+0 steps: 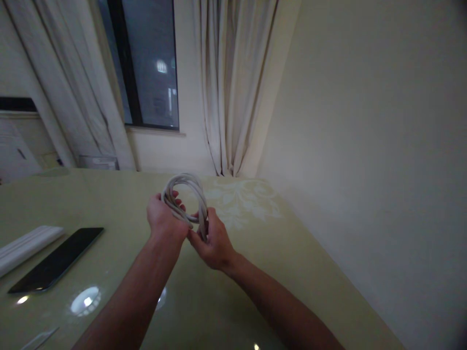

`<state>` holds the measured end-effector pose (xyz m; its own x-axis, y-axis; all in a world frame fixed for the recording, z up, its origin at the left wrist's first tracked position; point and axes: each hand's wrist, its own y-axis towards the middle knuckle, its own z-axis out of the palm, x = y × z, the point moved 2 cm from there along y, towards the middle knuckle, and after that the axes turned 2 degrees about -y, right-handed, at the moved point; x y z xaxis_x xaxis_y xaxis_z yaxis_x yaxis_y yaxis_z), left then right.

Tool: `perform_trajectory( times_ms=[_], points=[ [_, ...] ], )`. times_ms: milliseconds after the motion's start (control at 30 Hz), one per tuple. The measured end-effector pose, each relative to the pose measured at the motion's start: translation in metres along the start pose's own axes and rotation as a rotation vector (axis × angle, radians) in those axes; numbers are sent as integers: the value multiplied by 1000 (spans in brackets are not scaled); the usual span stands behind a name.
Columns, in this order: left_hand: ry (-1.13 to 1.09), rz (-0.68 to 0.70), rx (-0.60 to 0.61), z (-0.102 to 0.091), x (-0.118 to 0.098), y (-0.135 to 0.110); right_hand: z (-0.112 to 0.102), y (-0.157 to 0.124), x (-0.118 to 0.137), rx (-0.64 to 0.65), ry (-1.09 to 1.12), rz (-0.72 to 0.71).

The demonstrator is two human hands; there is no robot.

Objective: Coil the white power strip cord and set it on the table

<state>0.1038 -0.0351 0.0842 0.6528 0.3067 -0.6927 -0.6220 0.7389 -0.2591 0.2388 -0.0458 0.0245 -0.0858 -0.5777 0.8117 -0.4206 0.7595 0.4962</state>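
A coiled white cable is held up above the table in both hands, its loops forming a ring. My left hand is closed on the left side of the coil, with its fingertips showing through the ring. Around the lower right side, my right hand grips the bundled strands between thumb and fingers. The two hands nearly meet below the coil. Part of the cable is hidden behind the fingers.
The glossy pale green table reflects lights and has a white leaf pattern. A dark flat tablet-like slab and a long white object lie at left. Behind are curtains, a window and, along the right, a wall.
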Motion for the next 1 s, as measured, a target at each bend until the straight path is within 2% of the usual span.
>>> perform_trajectory(
  times_ms=[67,133,300,367,500,600,667,767,900,1000],
  points=[
    [19,-64,-50,3,1,-3,-5,4,0,-31,14,13],
    [32,-47,-26,8,3,-6,-8,8,-3,-75,67,47],
    [134,102,287,15,20,-11,-23,22,-18,-335,373,270],
    [172,117,377,15,25,-16,-32,29,-25,-379,509,393],
    [356,185,617,15,24,-26,-45,37,-37,-351,618,523],
    [565,304,770,14,17,-29,-48,38,-39,-309,597,524],
    [611,332,827,12,11,-28,-49,38,-37,-269,569,506],
    [554,229,951,8,2,-27,-51,38,-29,-189,569,506],
    [399,-94,1077,-2,-5,-26,-55,36,-11,-38,609,528],
    [393,-143,1127,-6,-3,-26,-56,33,-1,19,618,503]
  ],
)
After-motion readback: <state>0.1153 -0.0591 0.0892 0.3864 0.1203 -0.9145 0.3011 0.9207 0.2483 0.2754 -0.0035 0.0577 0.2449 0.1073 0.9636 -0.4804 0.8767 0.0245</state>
